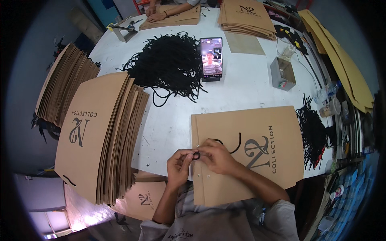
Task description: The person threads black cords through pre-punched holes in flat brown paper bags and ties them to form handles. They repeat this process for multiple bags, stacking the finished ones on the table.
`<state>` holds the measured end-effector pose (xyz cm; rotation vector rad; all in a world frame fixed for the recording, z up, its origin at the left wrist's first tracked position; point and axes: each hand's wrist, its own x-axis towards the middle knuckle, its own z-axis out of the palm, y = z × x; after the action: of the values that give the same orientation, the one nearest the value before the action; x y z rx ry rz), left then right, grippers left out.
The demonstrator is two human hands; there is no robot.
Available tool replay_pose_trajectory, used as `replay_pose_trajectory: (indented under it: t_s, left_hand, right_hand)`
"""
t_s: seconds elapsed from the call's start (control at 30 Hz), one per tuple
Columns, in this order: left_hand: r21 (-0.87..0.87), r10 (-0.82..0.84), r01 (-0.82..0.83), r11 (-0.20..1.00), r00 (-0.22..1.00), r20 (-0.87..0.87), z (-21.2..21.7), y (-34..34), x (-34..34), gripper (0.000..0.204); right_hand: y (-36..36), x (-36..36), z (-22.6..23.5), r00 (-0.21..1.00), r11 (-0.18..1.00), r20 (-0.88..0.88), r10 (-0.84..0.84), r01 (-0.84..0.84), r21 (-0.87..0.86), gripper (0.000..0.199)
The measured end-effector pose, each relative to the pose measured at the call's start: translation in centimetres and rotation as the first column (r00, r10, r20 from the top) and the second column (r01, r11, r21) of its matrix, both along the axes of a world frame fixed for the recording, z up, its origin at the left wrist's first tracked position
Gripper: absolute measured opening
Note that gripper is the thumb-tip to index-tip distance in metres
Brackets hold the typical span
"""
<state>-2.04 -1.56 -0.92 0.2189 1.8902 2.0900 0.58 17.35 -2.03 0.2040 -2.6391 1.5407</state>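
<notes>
A flat brown paper bag with a dark printed logo lies in front of me, its folded, eyeleted edge toward my left. Over that edge my left hand pinches a short black cord between thumb and fingers, where it makes a small loop. My right hand rests above the bag with its fingertips closed on the same cord, close against the left fingertips. The cord's free end curves out past the right hand across the bag. Whether the loop is a finished knot is hidden by the fingers.
Stacked paper bags stand at left. Beyond lie a heap of black cords, a phone on a stand and a metal box. More cords lie at right. Across the table, another person's hands rest on bags.
</notes>
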Motion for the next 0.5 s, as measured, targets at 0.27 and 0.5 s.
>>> replay_pose_trajectory:
  t_s: [0.27,0.5]
  left_hand:
    - [-0.308,0.060,-0.191,0.932,0.919,-0.390,2.3,-3.0,0.3,0.014]
    - [-0.600,-0.149,0.111,0.793,0.989,-0.014,0.8,-2.0,4.2,0.038]
  right_hand:
    - [1.6,0.3,2.0,0.988,0.988,-0.144,0.052,-0.030,0.151,0.022]
    - [11.5,5.9,3.7,0.973,0.801,0.036,-0.229,0.167,0.575,0.022]
